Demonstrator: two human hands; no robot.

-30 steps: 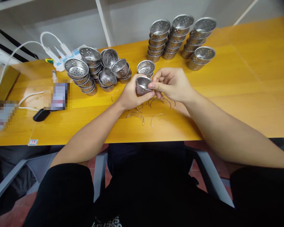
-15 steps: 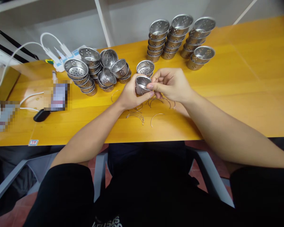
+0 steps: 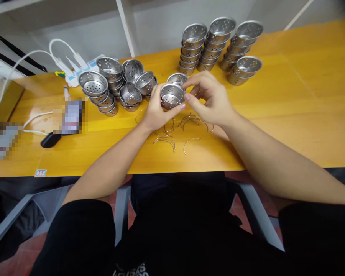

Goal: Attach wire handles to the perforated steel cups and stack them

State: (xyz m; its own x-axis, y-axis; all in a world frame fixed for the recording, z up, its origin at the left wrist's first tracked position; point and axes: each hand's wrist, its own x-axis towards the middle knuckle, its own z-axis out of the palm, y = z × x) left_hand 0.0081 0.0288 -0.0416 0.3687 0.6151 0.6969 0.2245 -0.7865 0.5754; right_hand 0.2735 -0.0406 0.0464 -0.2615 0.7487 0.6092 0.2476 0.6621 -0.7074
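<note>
My left hand [image 3: 156, 111] is wrapped round a small perforated metal cup [image 3: 172, 96], its open top tilted toward me above the table. The thumb lies along the near side of the cup. At the cup's right rim, the bent index finger and thumb of my right hand [image 3: 208, 96] pinch the edge; whether a thin wire is between them is too small to tell. Behind the held cup stands another perforated cup [image 3: 177, 78], partly hidden. Thin curved wires [image 3: 164, 142] lie on the table below my hands, with more wires [image 3: 194, 120] under the right fingers.
Stacks of perforated cups [image 3: 194, 36] stand at the back right, with a shorter stack [image 3: 248, 67] in front. More cups [image 3: 93, 84] are piled at left. Beyond them lie a power strip [image 3: 71, 79] with white cables and a phone [image 3: 72, 117] on the yellow table [image 3: 290, 99].
The held cup has turned, showing more of its inside, and has shifted slightly up and left. My right fingers have moved from inside its near rim to its right edge.
</note>
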